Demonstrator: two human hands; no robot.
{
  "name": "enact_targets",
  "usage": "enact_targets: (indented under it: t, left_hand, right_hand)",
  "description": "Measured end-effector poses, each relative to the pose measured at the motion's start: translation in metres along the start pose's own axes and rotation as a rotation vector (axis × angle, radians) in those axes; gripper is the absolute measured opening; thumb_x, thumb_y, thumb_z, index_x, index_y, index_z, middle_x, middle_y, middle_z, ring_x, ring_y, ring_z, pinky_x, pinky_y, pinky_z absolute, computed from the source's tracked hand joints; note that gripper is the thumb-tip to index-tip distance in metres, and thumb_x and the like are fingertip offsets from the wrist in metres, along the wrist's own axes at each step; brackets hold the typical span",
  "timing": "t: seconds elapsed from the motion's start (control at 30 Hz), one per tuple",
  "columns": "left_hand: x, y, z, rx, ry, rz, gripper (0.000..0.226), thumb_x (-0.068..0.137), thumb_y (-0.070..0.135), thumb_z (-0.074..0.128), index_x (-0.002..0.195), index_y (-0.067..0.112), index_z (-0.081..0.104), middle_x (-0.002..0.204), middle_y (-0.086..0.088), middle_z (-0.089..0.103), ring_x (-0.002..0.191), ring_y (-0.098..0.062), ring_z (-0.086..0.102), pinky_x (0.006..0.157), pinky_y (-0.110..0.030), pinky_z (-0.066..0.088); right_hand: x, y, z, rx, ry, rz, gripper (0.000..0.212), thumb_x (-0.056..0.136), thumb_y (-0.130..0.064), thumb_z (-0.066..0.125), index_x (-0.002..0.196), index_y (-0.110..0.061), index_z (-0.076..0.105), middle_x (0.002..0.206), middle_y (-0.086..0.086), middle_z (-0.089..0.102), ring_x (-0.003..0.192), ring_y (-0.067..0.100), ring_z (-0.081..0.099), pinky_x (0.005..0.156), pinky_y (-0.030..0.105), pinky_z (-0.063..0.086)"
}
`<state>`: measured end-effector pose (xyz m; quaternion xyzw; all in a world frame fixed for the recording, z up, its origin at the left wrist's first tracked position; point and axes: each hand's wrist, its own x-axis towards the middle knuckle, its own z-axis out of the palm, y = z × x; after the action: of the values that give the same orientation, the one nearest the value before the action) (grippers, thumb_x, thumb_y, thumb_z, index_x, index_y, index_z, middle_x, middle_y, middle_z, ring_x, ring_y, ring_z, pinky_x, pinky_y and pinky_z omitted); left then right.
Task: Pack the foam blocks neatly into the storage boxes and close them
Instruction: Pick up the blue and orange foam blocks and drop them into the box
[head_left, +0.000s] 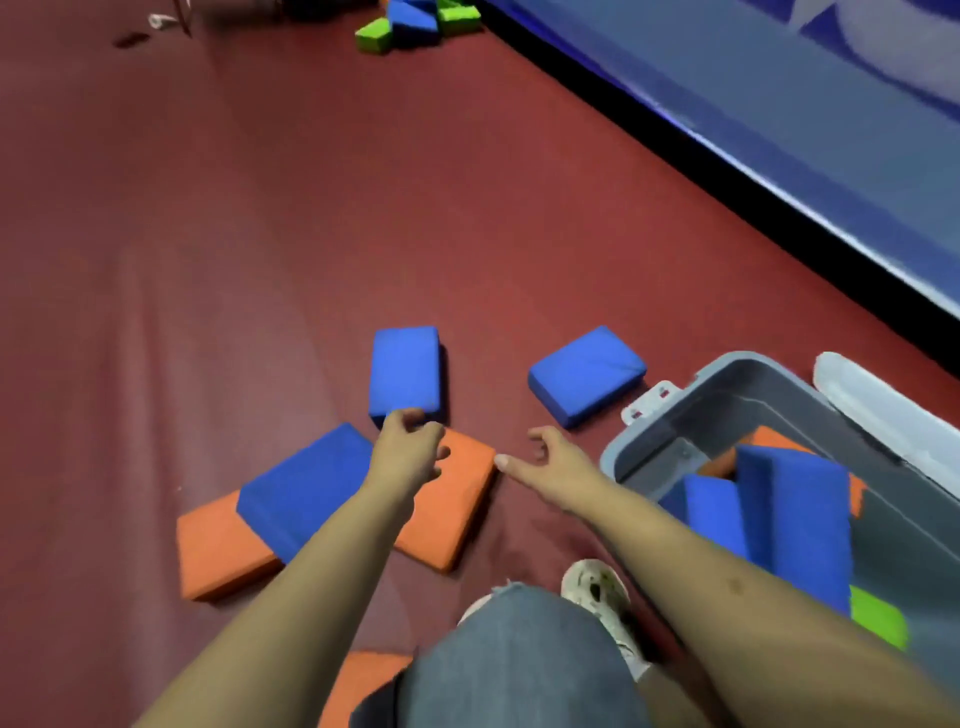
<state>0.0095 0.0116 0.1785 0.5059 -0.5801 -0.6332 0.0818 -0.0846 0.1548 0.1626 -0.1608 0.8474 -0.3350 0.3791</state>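
Observation:
My left hand (410, 447) reaches over an orange foam block (452, 514), and its thumb and forefinger pinch the near edge of a blue foam block (405, 371) lying flat on the red floor. My right hand (545, 457) hovers beside the orange block, fingers loosely curled and holding nothing. Another blue block (587, 374) lies just beyond it. To the left, a blue block (306, 488) rests on an orange one (218, 551). At the right stands the open grey storage box (675, 410), which holds blue (789, 509), orange (774, 439) and green (878, 618) blocks standing unevenly.
The box's pale lid (883, 400) lies behind it. A blue padded wall (779, 104) runs along the right. A far pile of blue and green blocks (415, 23) sits at the top. My knee (519, 665) and shoe (597, 587) are below, beside another orange block (358, 680).

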Motion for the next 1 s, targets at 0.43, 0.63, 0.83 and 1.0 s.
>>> enact_targets:
  t: [0.43, 0.63, 0.83, 1.0]
  left_hand:
    - [0.145, -0.146, -0.026, 0.102, 0.089, -0.294, 0.044, 0.099, 0.039, 0.038, 0.132, 0.012, 0.049, 0.127, -0.002, 0.053, 0.108, -0.020, 0.051, 0.093, -0.032, 0.040]
    - [0.180, -0.188, -0.025, -0.016, 0.082, -0.471, 0.063, 0.100, 0.053, 0.021, 0.141, 0.010, 0.043, 0.138, -0.003, 0.049, 0.125, -0.017, 0.047, 0.104, -0.029, 0.034]
    - [0.179, -0.215, -0.027, 0.056, 0.097, -0.449, 0.055, 0.102, 0.046, 0.020, 0.137, 0.013, 0.047, 0.129, -0.001, 0.052, 0.109, -0.011, 0.046, 0.092, -0.024, 0.031]
    - [0.171, -0.215, -0.034, -0.094, 0.141, -0.440, 0.059, 0.099, 0.054, 0.022, 0.133, 0.016, 0.051, 0.125, 0.002, 0.058, 0.112, -0.014, 0.053, 0.098, -0.031, 0.037]
  right_hand:
    - [0.142, 0.094, 0.158, 0.462, -0.199, 0.596, 0.092, 0.081, -0.038, 0.072, 0.149, -0.022, 0.012, 0.146, 0.004, 0.037, 0.124, 0.023, 0.044, 0.089, 0.042, 0.048]
    - [0.166, 0.127, 0.210, 0.665, -0.249, 0.709, 0.095, 0.081, -0.041, 0.070, 0.150, -0.025, 0.007, 0.144, 0.001, 0.040, 0.121, 0.023, 0.047, 0.099, 0.048, 0.041]
    - [0.175, 0.137, 0.214, 0.712, -0.277, 0.741, 0.086, 0.066, -0.044, 0.081, 0.134, -0.015, 0.037, 0.131, 0.000, 0.053, 0.119, 0.022, 0.051, 0.098, 0.044, 0.036]
    - [0.174, 0.102, 0.207, 0.434, 0.125, 0.441, 0.063, 0.069, -0.033, 0.081, 0.110, -0.017, 0.036, 0.118, 0.005, 0.050, 0.104, 0.020, 0.052, 0.088, 0.030, 0.042]
